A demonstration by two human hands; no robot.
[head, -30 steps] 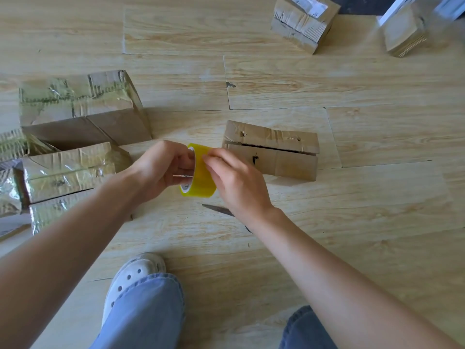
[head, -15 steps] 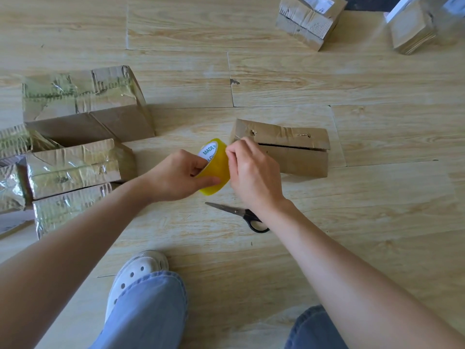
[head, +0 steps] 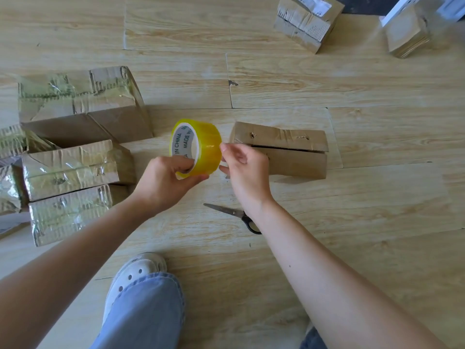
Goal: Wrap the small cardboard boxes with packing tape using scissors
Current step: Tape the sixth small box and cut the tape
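Nearest the camera, a leg in pale blue jeans (head: 141, 316) ends in a white perforated clog (head: 136, 270) planted on the light wood-plank floor (head: 364, 217). Just beyond it the scissors (head: 234, 214) lie flat on the floor, blades closed and pointing left, the black handle partly hidden under the right forearm. Past them, both hands are held up off the floor. The left hand (head: 163, 182) grips the yellow tape roll (head: 201, 144) from below, fingers curled into the white core and thumb laid along the outer face. The roll stands on edge with its core opening turned left and toward the camera. The right hand (head: 247, 170) sits against the roll's right side with its fingers bent, forefinger tip and thumb tip touching the outer face. I cannot tell whether a loose tape end is pinched between them. Just right of the roll, partly behind the right hand, a plain cardboard box (head: 289, 152) lies long and low on the floor, a dark slit running lengthwise between its flaps. On the left, three boxes covered in glossy wrinkled tape huddle together: the nearest taped box (head: 70, 212), the middle taped box (head: 73, 167) touching it, and the larger taped box (head: 80, 102) behind. Farthest off, at the top right, a small brown box (head: 307, 21) and a second small box (head: 405, 34) stand apart from each other.
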